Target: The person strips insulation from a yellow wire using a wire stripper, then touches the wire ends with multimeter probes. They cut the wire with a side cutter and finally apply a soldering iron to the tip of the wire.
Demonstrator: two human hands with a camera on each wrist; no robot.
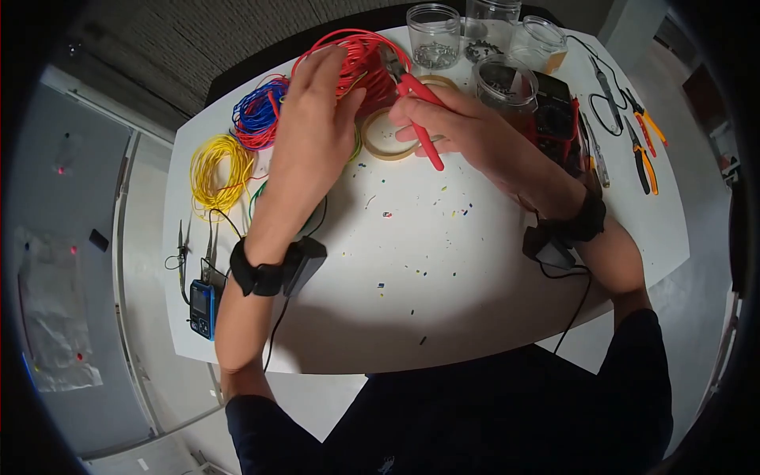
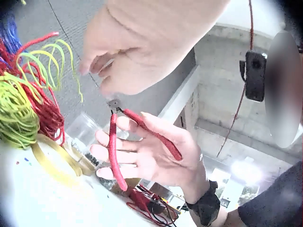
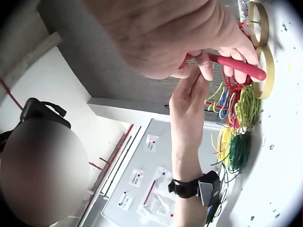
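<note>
My right hand [image 1: 447, 127] holds red-handled wire cutters [image 1: 427, 146], their handles spread apart in the left wrist view. The cutters' metal head [image 2: 114, 104] points up, close below my left hand [image 2: 137, 47]. In the head view, my left hand [image 1: 313, 123] is over the near side of a red wire coil [image 1: 368, 59], thumb and fingers apart and loosely bent. No object shows between them. A yellow-green wire bundle [image 2: 19, 113] hangs beside the red strands in the left wrist view. Under the cutters, a tan tape ring [image 1: 380, 156] lies on the white table.
Blue wire [image 1: 257, 115] and yellow wire [image 1: 218, 174] coils lie left. Clear jars [image 1: 434, 36] stand at the back, near a multimeter [image 1: 554, 115]. Orange-handled pliers [image 1: 645, 162] lie right; a small blue device [image 1: 201, 309] is at front left. Tiny scraps dot the table [image 1: 356, 332].
</note>
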